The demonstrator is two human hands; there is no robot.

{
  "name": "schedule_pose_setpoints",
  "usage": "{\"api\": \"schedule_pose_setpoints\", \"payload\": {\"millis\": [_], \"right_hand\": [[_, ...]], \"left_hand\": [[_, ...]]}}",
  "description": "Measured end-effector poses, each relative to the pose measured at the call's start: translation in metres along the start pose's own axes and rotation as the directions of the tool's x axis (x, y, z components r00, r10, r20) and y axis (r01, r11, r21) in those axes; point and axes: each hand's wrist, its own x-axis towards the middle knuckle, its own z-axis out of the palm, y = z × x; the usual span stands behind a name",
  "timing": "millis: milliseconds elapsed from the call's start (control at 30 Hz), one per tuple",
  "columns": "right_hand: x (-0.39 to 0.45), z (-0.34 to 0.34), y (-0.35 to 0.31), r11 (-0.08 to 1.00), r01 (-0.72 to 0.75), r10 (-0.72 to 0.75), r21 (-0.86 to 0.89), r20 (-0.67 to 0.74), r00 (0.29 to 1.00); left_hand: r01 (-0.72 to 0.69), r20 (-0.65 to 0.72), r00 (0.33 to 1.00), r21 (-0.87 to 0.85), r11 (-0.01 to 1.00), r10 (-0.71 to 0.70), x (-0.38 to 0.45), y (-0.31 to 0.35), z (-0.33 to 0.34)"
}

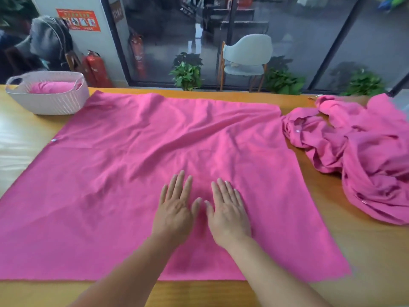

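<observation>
Beside the flat cloth (pixel 155 151): crumpled pile (pixel 365 162) right, basket (pixel 51 103) left.

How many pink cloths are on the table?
3: the spread cloth under left hand and right hand; the bundle in the basket, far left; the crumpled heap, right, maybe hiding more.

The head camera looks forward and down, close over the table (pixel 332 251), facing the windows.

Wooden table (pixel 332 229) before a dark glass wall (pixel 168 29), with a grey chair (pixel 245 56), potted plants (pixel 187 74), a red fire extinguisher (pixel 97 69) and a red poster (pixel 78 19).
</observation>
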Motion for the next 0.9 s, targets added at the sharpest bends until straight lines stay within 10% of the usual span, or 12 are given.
{"api": "schedule_pose_setpoints", "payload": {"millis": [233,900], "right_hand": [[-0.027,-0.046,0.136,0.97,-0.227,0.224,-0.087,-0.04,0.974],[0.066,-0.067,0.177,0.992,-0.128,0.128,0.013,-0.176,0.976]], "left_hand": [[0.007,0.007,1.0,0.16,0.987,-0.008,0.009,0.05,0.015],[-0.237,0.114,0.967,0.073,0.969,0.228,0.153,0.188,0.041]]}}
